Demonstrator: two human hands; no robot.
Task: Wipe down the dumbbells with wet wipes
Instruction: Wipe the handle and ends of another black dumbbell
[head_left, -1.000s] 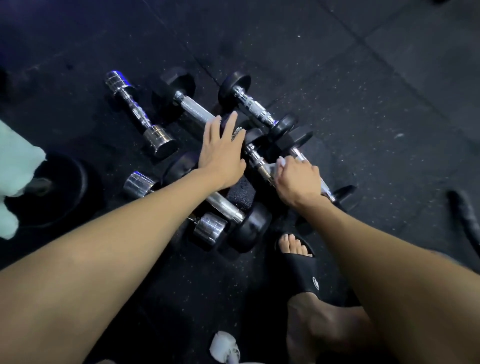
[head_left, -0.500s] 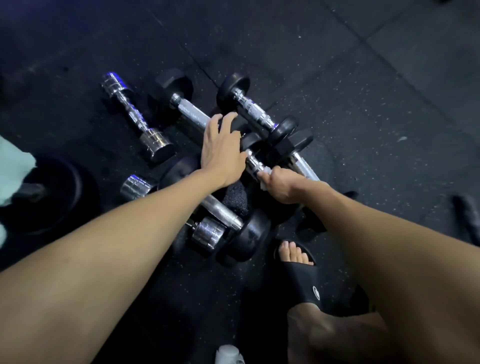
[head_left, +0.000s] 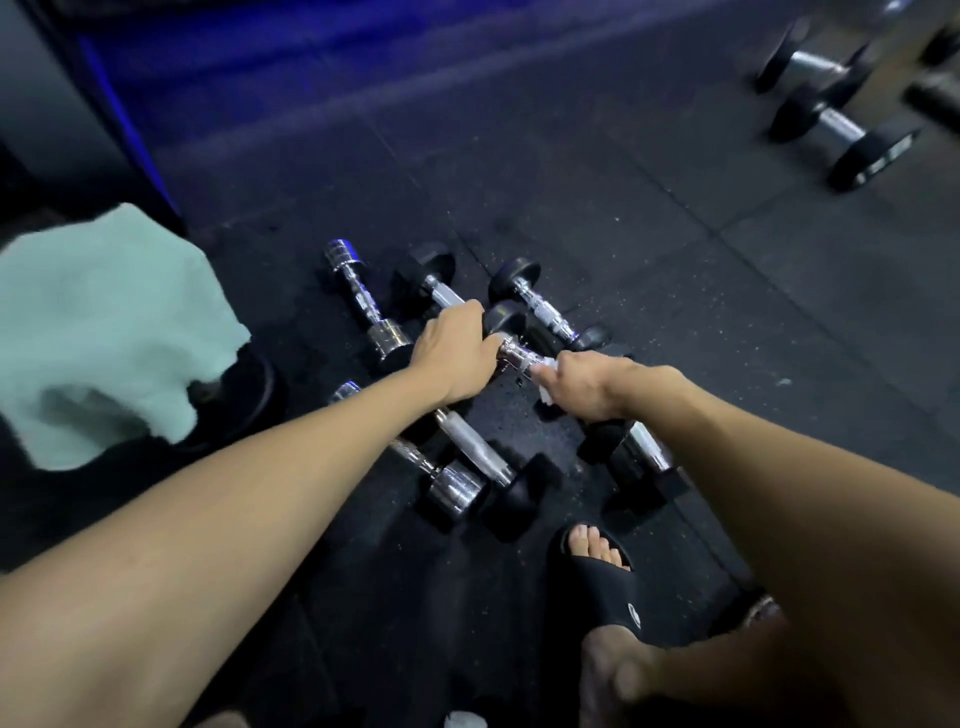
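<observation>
Mid-floor cluster: our left hand (head_left: 454, 353) clamps the dumbbell (head_left: 514, 356) at its black head; right hand (head_left: 592, 382) pinches the wet wipe (head_left: 546, 392) round the handle. Heavy, rigid, slick chrome; we judge the head the safest hold.

A gym: black rubber floor tiles (head_left: 649, 260) strewn with dumbbells (head_left: 363, 306), more dumbbells (head_left: 844, 130) beyond.

One camera sits on the person's head. It looks forward and down, close over the arms and the dark floor (head_left: 649, 234).
</observation>
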